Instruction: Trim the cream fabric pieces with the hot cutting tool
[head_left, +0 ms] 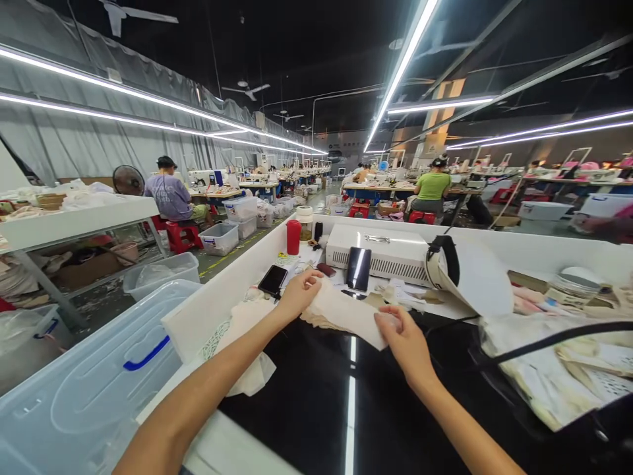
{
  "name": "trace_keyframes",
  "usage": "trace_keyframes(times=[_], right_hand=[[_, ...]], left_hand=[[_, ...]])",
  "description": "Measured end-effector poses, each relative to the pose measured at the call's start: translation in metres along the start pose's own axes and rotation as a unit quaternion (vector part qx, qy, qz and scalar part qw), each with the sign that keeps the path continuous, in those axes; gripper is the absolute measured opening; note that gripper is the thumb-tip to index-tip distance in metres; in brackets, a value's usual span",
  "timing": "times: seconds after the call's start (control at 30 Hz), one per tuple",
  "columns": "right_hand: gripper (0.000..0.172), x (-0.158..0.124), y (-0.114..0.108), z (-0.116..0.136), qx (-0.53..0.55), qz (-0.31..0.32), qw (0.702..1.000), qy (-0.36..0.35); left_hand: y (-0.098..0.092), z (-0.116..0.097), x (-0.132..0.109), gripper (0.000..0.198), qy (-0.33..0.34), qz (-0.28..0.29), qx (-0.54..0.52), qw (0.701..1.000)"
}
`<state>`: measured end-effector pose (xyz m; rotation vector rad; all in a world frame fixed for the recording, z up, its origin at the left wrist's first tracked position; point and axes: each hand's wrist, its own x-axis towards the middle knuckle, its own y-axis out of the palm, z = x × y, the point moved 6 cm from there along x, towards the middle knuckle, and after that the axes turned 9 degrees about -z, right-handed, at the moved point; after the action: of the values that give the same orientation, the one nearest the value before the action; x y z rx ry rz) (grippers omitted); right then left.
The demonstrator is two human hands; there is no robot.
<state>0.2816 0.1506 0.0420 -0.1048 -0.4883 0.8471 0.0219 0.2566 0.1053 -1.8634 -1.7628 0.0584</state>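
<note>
I am seeing the left hand pinching the far left end of a pale cloth piece; that grip is closed on the cloth. The right hand is holding the opposite end near its corner, thumb lying on top, so this grip is also on the cloth. The piece is spanning the gap between the hands, over the far part of the glossy black desk.

Surroundings: a black phone is lying just beside the left hand. Beyond the cloth, a dark-screened device is leaning against a white vented box, and together they are blocking the way straight ahead. A red container and a jar are standing left of the box. A curled white sheet is rising to its right.

On the right, a heap of cloth is crowding the desk, with a black cable arching across it. On the left, the forearm is passing over loose pale fabric; a lidded blue bin is sitting outside the white side panel. Two co-workers are sitting farther off.
</note>
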Motion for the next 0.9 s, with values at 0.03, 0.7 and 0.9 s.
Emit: trace_keyframes(times=[0.03,0.7,0.9], right_hand=[[0.052,0.009,0.002,-0.003,-0.010,-0.007,1.000,0.003],[0.049,0.003,0.010,-0.044,-0.096,0.096,0.980,-0.146],[0.040,-0.053,-0.001,-0.041,-0.048,0.188,0.968,-0.162]], left_hand=[[0.002,0.007,0.007,0.025,-0.003,-0.003,0.011,1.000],[-0.072,0.069,-0.021,0.029,-0.058,0.068,0.296,0.951],[-0.112,0.097,-0.063,0.040,-0.138,0.080,0.375,0.913]])
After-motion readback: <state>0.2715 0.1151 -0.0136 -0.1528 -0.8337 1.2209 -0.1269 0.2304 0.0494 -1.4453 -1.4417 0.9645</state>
